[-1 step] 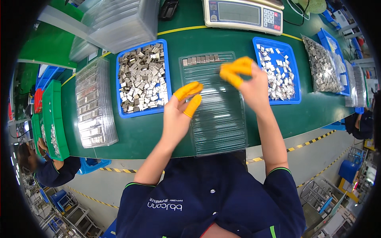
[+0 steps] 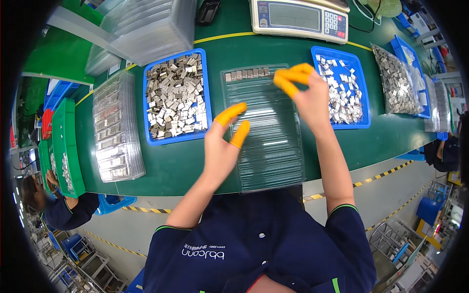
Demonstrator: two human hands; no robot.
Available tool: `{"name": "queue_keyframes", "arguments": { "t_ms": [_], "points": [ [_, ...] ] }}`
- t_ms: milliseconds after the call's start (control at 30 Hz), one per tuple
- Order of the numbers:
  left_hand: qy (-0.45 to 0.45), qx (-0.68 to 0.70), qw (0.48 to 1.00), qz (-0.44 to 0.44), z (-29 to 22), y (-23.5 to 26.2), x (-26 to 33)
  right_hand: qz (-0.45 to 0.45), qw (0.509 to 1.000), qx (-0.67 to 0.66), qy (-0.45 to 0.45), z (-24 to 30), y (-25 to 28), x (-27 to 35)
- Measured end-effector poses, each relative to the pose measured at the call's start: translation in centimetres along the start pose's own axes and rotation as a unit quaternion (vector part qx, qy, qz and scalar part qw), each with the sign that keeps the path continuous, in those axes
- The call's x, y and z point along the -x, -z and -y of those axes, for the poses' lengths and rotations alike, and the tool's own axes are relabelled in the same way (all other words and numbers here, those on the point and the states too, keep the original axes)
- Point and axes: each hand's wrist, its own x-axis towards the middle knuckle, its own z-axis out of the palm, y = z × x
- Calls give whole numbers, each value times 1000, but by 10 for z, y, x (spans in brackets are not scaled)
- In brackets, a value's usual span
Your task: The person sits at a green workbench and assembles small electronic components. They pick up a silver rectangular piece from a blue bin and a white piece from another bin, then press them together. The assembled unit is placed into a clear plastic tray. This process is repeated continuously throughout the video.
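A clear plastic tray [image 2: 268, 146] with many cross ridges lies on the bench in front of me. Along its far end runs a row of small metal connector shells [image 2: 246, 74]. My right hand [image 2: 304, 85] wears yellow finger cots, and its fingertips pinch together at the right end of that row. Whatever sits between those tips is hidden. Over the tray's left side hovers my left hand [image 2: 227, 134], also in yellow cots, thumb and forefinger apart with nothing between them.
Left of the tray stands a blue bin [image 2: 208, 117] of loose metal shells; at right, another blue bin [image 2: 369, 105] holds white-and-metal parts. A scale [image 2: 298, 17], a bag of parts [image 2: 398, 80] and stacked filled trays [image 2: 117, 132] surround them. Another person [image 2: 73, 210] works at far left.
My left thumb and forefinger have spread wider apart. My right hand has shifted slightly away and to the right, and the dark piece seen at its fingertips no longer shows.
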Motion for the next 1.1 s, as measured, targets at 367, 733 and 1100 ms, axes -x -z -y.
{"name": "queue_keyframes", "arguments": {
  "t_ms": [367,733,1100],
  "points": [
    [-83,-215,973,-8,10,-27,42,-52,955,253,144,-45,-31,-10],
    [-106,-327,918,-196,20,48,8,-96,972,211,37,-36,13,-10],
    [27,-533,835,-132,40,90,-25,-30,928,284,-240,-56,61,25]
  ]
}}
